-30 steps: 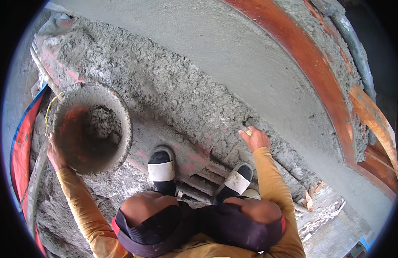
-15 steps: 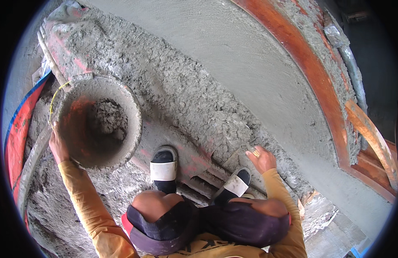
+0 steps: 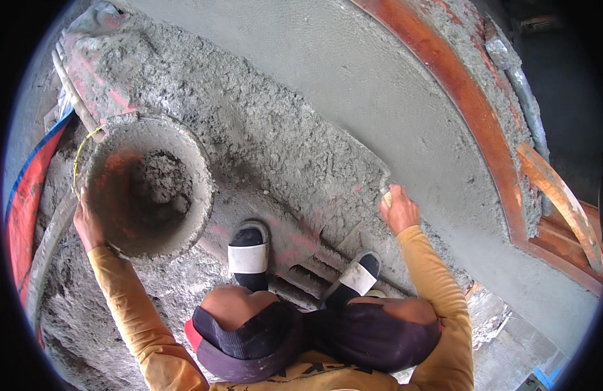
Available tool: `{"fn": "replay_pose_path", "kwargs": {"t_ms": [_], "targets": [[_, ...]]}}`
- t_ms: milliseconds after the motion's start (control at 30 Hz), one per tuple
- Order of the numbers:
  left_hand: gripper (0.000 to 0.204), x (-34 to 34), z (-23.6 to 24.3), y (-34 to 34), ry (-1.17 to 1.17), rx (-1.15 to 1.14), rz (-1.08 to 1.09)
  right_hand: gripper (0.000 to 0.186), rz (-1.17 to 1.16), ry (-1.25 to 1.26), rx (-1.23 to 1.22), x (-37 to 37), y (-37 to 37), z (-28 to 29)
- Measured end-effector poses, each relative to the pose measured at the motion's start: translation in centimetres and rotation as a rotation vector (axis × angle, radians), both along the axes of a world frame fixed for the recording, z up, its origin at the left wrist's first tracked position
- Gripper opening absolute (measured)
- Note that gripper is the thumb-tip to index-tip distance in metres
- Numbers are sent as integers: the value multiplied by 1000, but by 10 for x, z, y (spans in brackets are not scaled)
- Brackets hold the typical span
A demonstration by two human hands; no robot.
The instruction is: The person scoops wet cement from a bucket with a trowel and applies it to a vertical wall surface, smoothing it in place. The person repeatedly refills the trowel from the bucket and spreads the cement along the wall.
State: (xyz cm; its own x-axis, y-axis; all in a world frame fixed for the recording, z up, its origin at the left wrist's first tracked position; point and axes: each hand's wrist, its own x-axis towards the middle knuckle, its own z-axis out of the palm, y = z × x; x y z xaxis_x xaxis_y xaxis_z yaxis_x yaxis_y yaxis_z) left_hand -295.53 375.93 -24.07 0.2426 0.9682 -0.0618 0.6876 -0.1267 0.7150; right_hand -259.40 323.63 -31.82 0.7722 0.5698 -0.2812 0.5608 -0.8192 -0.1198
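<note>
On the left stands a mortar-crusted bucket (image 3: 200, 215) with a clump of wet grey mortar (image 3: 163, 177) inside. My left hand (image 3: 88, 225) grips its left rim, beside the yellow cord handle (image 3: 78, 153). My right hand (image 3: 400, 210) is closed round the pale handle of a trowel (image 3: 387, 197). Its neck points up and away from me, and the mortar-coated blade blends into the grey around it, at the border between the rough mortar (image 3: 282, 137) and the smoothed grey surface (image 3: 406, 124).
A curved reddish-brown board (image 3: 458, 78) edges the smooth surface on the right. Near it leans a curved wooden piece (image 3: 562, 205). My feet in white-strapped sandals (image 3: 248, 255) rest on mortar-smeared ground. At far left are a red and blue sheet (image 3: 34, 221) and a grey hose (image 3: 50, 244).
My right hand has moved up and away from me with the trowel, from beside my right foot to the smooth surface's edge. My left hand stays on the bucket.
</note>
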Motion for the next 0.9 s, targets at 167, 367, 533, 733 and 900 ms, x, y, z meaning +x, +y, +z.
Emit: {"fn": "replay_pose_path", "kwargs": {"t_ms": [167, 367, 533, 733, 900], "targets": [[53, -23, -3, 12, 151, 131, 1, 30, -82, 58, -108, 8, -18, -44], [56, 5, 5, -4, 57, -23, 33, 30, -79, 200, -205, 25, -11, -55], [58, 3, 8, 0, 105, 49, 9, 29, -97, 186, -154, -2, -1, -55], [59, -2, 6, 4, 108, 67, -10, 27, 89, 213, -116, -42, -23, -49], [57, 10, 10, -6, 50, 61, -58, 30, -144, 167, -10, -24, -13, -39]]}}
